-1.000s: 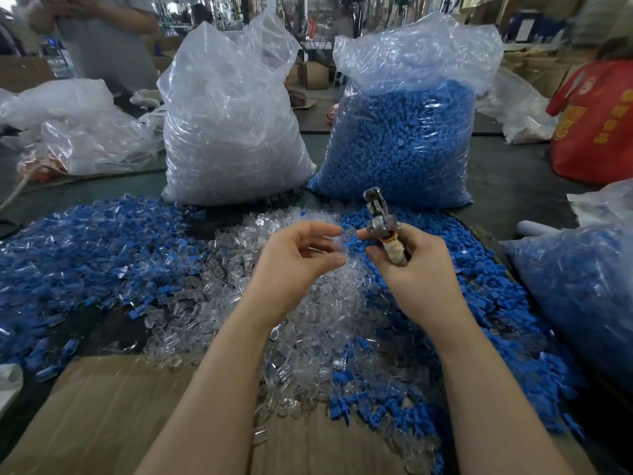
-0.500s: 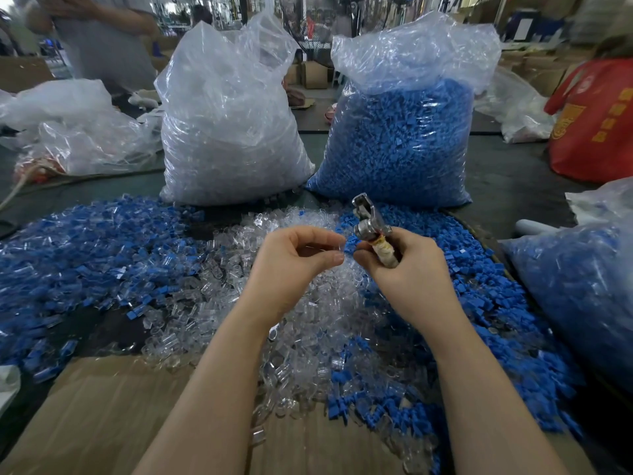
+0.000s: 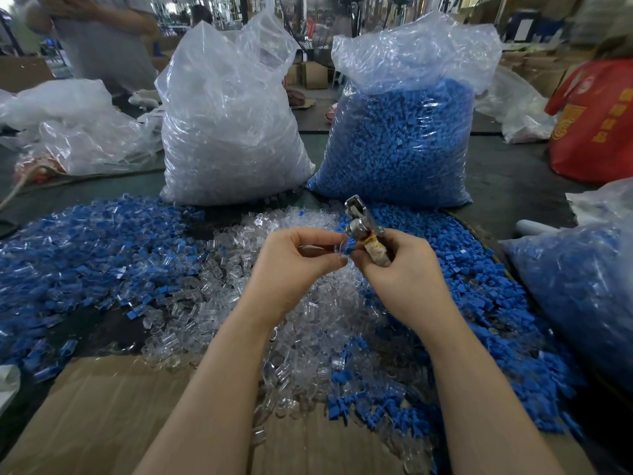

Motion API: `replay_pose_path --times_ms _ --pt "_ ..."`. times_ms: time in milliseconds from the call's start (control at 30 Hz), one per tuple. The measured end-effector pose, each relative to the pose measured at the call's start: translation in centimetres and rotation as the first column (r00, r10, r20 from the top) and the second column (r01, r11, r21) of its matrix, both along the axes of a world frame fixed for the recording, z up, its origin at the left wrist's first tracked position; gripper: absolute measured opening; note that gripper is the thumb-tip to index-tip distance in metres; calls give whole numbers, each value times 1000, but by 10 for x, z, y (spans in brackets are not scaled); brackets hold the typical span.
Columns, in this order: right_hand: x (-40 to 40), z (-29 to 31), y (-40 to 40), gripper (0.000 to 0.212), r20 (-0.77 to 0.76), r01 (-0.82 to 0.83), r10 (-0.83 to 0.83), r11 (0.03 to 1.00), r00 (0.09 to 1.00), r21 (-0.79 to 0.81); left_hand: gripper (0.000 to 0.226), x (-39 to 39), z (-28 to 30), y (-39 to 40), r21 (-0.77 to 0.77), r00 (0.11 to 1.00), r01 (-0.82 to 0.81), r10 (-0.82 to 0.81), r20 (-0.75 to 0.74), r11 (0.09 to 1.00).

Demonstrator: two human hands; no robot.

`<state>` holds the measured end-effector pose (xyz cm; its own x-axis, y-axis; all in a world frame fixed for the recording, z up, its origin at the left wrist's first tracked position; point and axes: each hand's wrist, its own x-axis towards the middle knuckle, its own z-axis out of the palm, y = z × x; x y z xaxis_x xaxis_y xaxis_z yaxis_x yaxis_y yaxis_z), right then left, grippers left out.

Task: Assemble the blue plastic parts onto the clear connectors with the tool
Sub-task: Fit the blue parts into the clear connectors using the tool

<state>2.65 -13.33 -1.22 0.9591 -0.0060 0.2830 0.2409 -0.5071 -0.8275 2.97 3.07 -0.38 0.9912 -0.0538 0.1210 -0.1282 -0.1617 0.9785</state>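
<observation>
The dark tabletop point(image 3: 507, 173) carries everything, and its load looks laid out for reach. At its far edge two big clear bags stand upright side by side: the bag of clear connectors point(image 3: 229, 132) on the left and the bag of blue parts point(image 3: 400, 142) on the right, probably stock for topping up the heaps in front of them. A third bag of blue pieces point(image 3: 575, 289) sags at the right edge, and crumpled empty plastic bags point(image 3: 75, 132) lie at the far left corner.

In front of the two bags the loose stock is spread in three heaps, too many pieces to count: a mixed blue-and-clear heap point(image 3: 78, 255) toward the left edge, likely finished pieces set aside; loose clear connectors point(image 3: 205, 303) in the middle; loose blue parts point(image 3: 462, 269) on the right. A sheet of cardboard point(image 3: 85, 416) covers the near edge.

Both hands meet above the middle heap, raised where the fit can be watched. The right hand point(image 3: 404, 269) is curled around the wrapped handle of one metal tool point(image 3: 363, 228), head pointing up. The left hand point(image 3: 294, 265) pinches a small clear connector point(image 3: 339, 248) at its fingertips, against one blue part point(image 3: 348, 247) right by the tool's head; whether the two are already joined is too small to tell.
</observation>
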Motion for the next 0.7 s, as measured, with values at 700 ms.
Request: replay_pose_path --times_ms 700 --pt "-3 3 0 4 3 8 -8 988 1000 151 22 -2 3 0 -210 998 -18 5 -65 977"
